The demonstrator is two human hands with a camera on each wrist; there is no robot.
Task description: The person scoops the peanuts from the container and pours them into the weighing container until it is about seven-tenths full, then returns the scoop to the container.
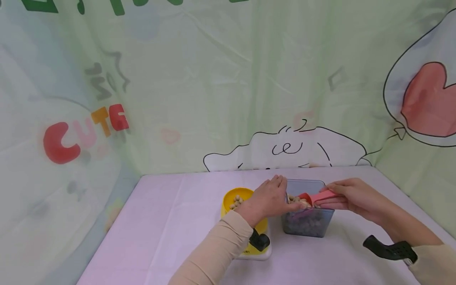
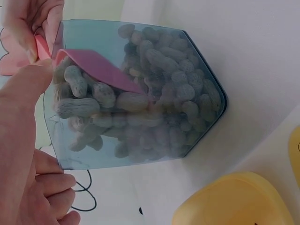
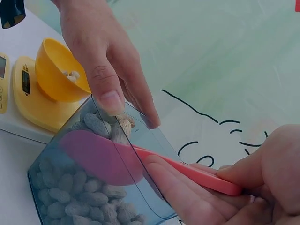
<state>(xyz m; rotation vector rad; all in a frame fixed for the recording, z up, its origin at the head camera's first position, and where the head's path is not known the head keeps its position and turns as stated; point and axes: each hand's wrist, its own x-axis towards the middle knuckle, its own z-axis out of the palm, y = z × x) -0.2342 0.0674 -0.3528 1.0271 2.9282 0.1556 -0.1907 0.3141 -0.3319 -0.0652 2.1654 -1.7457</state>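
Note:
A bluish see-through plastic container [image 1: 308,228] holds many peanuts in their shells [image 2: 168,58]. My left hand [image 1: 267,198] grips its left rim, the thumb over the top edge and the fingers bent along the outside. From the right, my right hand [image 1: 356,198] holds a pink scoop [image 3: 187,173] by the handle, thumb on top and fingers beneath. The scoop's bowl is inside the container among the peanuts, visible through the wall in both wrist views.
Left of the container, a yellow bowl [image 3: 54,75] with a few peanuts sits on a yellow and white kitchen scale [image 3: 30,93]. My left forearm partly covers both in the head view. Printed curtains [image 1: 213,79] rise behind the pale tabletop [image 1: 171,221].

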